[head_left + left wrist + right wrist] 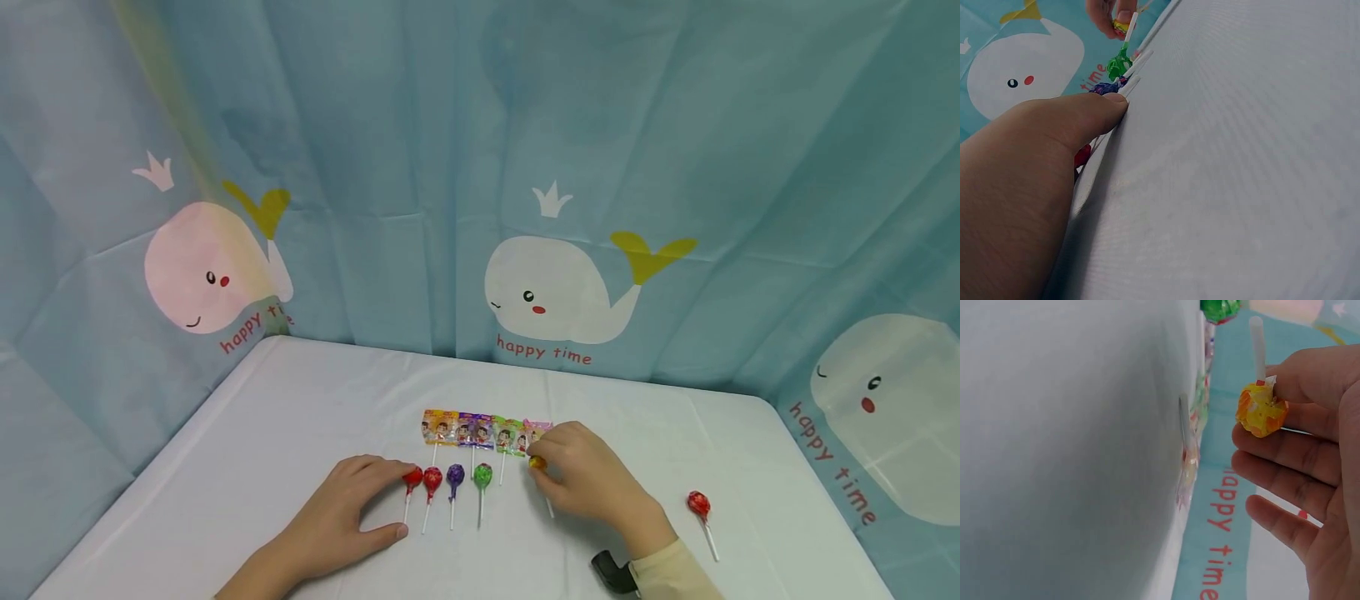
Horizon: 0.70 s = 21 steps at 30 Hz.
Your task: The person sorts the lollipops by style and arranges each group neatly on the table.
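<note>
My right hand (592,483) pinches a yellow and orange wrapped lollipop (1261,412) by its round head, its white stick jutting free in the right wrist view. My left hand (341,517) lies at the left end of a row of round lollipops, its fingertips at the red lollipop (412,477) on the end. Its thumb stretches out below, apart from the fingers. Beside that lollipop come another red lollipop (432,480), a purple lollipop (455,476) and a green lollipop (482,476), sticks toward me.
Behind the row lie flat lollipops in orange (441,427), purple (476,431), green (508,435) and pink (536,429) wrappers. At the right rests a separate red lollipop (699,504). A black object (612,572) shows by my right sleeve. A blue whale-print curtain (405,275) hangs behind the white table (187,500).
</note>
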### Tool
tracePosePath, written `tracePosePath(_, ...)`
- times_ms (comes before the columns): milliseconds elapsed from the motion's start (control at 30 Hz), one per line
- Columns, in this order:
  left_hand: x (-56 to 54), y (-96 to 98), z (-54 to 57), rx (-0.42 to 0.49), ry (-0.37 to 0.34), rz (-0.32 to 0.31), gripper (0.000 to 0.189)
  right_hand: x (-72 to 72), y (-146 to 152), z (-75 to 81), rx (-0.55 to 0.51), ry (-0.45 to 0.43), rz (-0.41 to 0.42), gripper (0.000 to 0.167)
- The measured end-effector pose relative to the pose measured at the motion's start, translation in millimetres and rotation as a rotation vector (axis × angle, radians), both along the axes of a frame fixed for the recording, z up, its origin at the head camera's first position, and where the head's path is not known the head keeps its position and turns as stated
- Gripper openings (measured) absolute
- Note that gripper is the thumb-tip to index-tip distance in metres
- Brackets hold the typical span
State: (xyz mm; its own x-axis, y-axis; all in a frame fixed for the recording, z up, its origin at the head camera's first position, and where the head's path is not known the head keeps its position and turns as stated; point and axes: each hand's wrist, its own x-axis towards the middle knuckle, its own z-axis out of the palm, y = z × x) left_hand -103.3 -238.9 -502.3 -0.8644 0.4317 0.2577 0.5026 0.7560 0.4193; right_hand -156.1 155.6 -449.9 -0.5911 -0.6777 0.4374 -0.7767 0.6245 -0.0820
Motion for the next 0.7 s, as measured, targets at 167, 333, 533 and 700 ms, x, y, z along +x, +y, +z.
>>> tracePosePath(167,0.5,0.1,-0.1,0.000,0.003,-0.003,0.067,0.6,-4,-2.5,0.016,-0.022,-0.004,0.013)
tracePosePath(333,-0.9,0.1,-0.6,0.000,0.014,-0.009,0.067,1.7,-7,-4.4,0.042,-0.051,-0.018,0.014)
tracePosePath(533,-1.7,0.2,0.0,0.005,0.015,-0.017,0.067,2.2,-12,-5.5,0.031,-0.069,-0.003,0.013)
tracePosePath(700,-1.0,0.0,0.5,0.009,0.014,-0.016,0.066,2.5,-17,-6.6,0.039,-0.070,-0.013,0.013)
